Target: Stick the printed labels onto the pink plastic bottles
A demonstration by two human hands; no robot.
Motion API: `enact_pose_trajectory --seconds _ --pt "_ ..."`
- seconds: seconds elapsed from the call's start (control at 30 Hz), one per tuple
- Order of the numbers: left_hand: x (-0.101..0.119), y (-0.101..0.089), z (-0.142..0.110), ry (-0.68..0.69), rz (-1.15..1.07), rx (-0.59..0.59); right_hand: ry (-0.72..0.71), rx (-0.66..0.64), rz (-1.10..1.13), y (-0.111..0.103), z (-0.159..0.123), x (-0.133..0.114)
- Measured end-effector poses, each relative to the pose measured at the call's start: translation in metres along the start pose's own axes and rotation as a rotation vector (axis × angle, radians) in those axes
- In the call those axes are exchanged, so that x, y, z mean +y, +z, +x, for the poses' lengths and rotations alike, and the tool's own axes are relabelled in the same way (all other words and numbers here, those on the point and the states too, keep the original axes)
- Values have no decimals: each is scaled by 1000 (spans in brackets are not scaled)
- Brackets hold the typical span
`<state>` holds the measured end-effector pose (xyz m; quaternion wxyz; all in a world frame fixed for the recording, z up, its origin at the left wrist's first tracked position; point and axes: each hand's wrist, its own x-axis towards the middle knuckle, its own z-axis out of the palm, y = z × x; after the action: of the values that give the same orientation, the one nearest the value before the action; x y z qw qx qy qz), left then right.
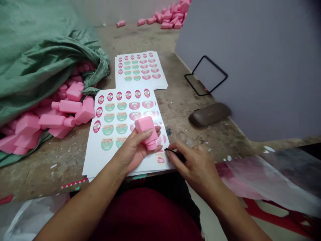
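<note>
Sticker sheets (100, 164) in two stacks on a worn, paint-flecked workbench (180, 110): one stack at lower centre of the frame, another just beyond it at upper centre, both printed with rows of pink ovals and rounded green and pink labels. Along the upper left, a large green woven sack (37, 57), slumped open beside a spill of loose pink plastic bottles (66, 106). At the top edge, a further heap of pink bottles (170, 16). Across the upper right, a tall grey board (250, 67), with a black wire frame (205, 56) against it and a brown glasses case (210, 113) on the bench nearby. At lower centre, the left hand (131, 150), clamped around a pink plastic bottle (146, 132), tilted cap-down above the near stack. Just beside it, apart, the right hand (193, 164), pinching a slim black tool (175, 154), its tip near the sheet's right edge.
</note>
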<state>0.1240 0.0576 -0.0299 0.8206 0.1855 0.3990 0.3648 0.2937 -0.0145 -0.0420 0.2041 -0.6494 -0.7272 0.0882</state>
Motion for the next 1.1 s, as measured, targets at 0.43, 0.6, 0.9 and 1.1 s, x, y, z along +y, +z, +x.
enact_pose_trajectory --seconds 0.43,0.6,0.9,1.1 --pt "-1 -2 -2 -1 -37 -25 5 -16 -71 -1 5 -4" --pt "-2 -1 0 -4 -95 -8 234 -187 301 5 3 8" --pt "-4 -1 0 7 -140 21 -4 -9 -28 4 2 4" --pt "-3 -1 0 6 -120 4 -20 -43 -4 1 9 5"
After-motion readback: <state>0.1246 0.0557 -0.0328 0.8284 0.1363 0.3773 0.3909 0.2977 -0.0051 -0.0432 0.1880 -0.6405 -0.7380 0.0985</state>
